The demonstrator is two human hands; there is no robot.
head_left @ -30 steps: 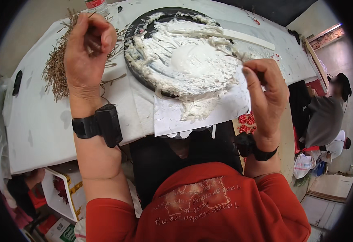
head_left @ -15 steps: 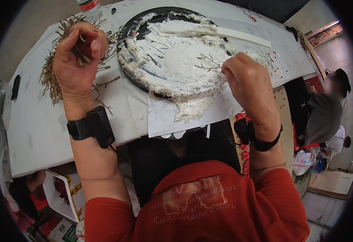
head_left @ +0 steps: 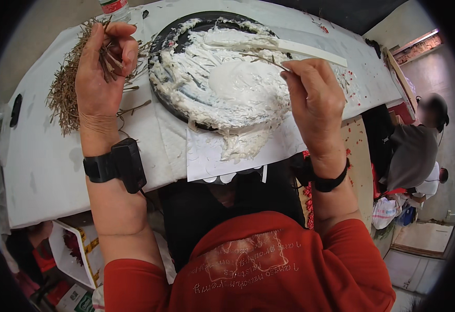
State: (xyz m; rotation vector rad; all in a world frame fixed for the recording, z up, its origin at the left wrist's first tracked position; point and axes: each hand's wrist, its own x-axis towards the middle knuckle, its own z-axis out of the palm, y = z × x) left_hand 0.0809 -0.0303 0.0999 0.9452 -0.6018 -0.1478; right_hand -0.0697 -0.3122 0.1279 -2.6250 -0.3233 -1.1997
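My left hand (head_left: 101, 73) is closed around a small bundle of thin brown twigs (head_left: 110, 54), held above the white-covered table beside a loose pile of twigs (head_left: 63, 96). My right hand (head_left: 313, 99) pinches a single thin twig (head_left: 261, 57) and holds it over the white paste. The paste (head_left: 227, 83) fills a round black tray (head_left: 157, 49), and a flat white stick (head_left: 310, 51) lies across its far side. A sheet of white paper (head_left: 212, 156) smeared with paste sticks out from under the tray toward me.
The table (head_left: 45, 171) is covered in white sheeting, with a dark small object (head_left: 15, 110) near its left edge. A bottle (head_left: 114, 7) stands at the far edge. Another person (head_left: 417, 145) sits at the right. Boxes (head_left: 71, 249) lie below the table's left side.
My right hand has moved from the tray's near right edge up over the paste, bringing the twig with it. My left hand has shifted slightly left and farther, still holding twigs.
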